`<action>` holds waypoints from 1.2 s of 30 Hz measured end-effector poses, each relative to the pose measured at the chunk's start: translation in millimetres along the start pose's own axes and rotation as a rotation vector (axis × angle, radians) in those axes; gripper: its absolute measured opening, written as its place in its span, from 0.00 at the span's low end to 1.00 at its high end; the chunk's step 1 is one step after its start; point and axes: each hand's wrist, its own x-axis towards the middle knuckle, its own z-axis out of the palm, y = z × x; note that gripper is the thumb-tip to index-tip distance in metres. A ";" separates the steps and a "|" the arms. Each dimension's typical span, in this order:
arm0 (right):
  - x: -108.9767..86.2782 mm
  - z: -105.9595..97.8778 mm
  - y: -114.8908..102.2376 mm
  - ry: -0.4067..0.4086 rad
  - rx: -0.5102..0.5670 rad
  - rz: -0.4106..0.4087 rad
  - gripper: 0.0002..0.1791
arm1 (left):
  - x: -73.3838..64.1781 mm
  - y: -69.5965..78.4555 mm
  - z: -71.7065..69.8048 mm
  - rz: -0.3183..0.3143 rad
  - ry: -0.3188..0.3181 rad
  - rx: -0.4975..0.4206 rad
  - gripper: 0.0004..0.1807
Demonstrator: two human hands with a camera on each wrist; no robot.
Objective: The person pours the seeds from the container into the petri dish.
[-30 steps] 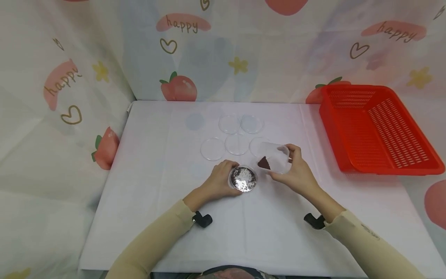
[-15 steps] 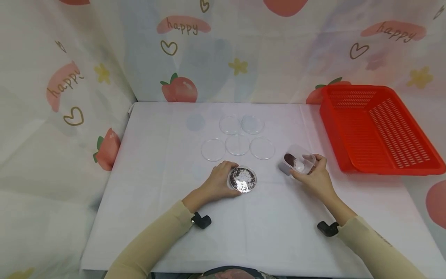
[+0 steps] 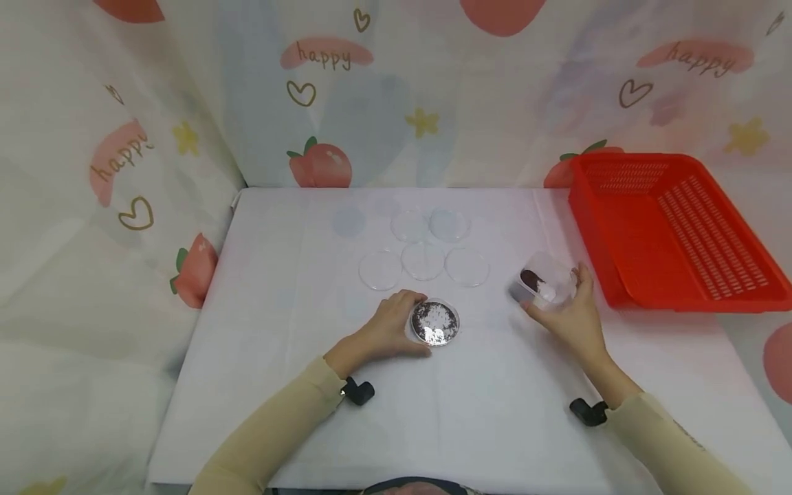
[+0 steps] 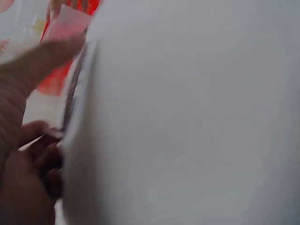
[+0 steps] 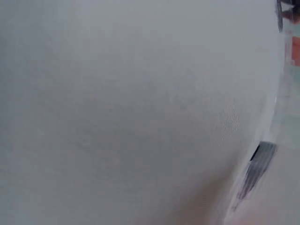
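Head view: a person works with two bare hands over a white cloth-covered table (image 3: 495, 412).
Left hand: the left hand (image 3: 390, 328) curves in a C around the near-left side of a clear round plastic dish (image 3: 436, 320), fingers bent along its far edge and thumb along its near edge, spread about as wide as the dish.
Round dish: it sits in the middle of the table, dark brown granules scattered thickly round its edge, with a paler, shiny centre.
Right hand: the right hand (image 3: 572, 320) grips a clear rounded-square plastic tub (image 3: 562, 273), thumb on the near side and fingers behind, parted by the tub's width.
Tub: it is to the right of the dish, well apart from it, tilted, with dark brown granules (image 3: 529, 279) gathered at its left end; whether it touches the table I cannot tell.
Clear discs: beyond the dish lie five flat clear round plastic discs, three in the nearer row (image 3: 423, 260) and two in the farther row (image 3: 449, 225).
Basket: a red rectangular plastic basket (image 3: 599, 247) with slotted walls stands at the far right, near the right hand.
Sleeves: both beige sleeves (image 3: 278, 426) end above black wrist mounts (image 3: 359, 392).
Backdrop: pale cloth (image 3: 495, 137) printed with peaches, hearts and "happy".
Wrist views: a pale blurred surface fills most of each.
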 end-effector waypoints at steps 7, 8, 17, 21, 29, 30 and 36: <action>-34.9 21.0 -33.7 0.189 -0.236 -0.507 0.60 | 16.5 1.8 -44.3 0.006 -0.041 0.021 0.42; -37.4 26.5 -39.9 0.147 -0.228 -0.543 0.59 | 22.9 1.8 -49.7 0.006 -0.009 0.070 0.41; -48.2 90.4 -68.4 -0.402 -0.351 -0.413 0.62 | 54.2 1.9 -76.2 -0.279 -0.072 0.509 0.58; -44.8 101.1 -67.9 -0.403 -0.363 -0.384 0.61 | 53.8 -3.5 -76.2 -0.330 -0.117 0.521 0.56; -35.5 102.1 -64.1 -0.393 -0.316 -0.342 0.52 | 53.5 -11.7 -78.2 -0.289 -0.051 0.540 0.53; -35.0 102.2 -64.7 -0.394 -0.308 -0.346 0.52 | 52.9 -12.3 -79.5 -0.291 -0.046 0.545 0.52; -31.9 101.6 -66.9 -0.412 -0.310 -0.345 0.53 | 51.9 -18.4 -84.9 -0.293 -0.041 0.570 0.48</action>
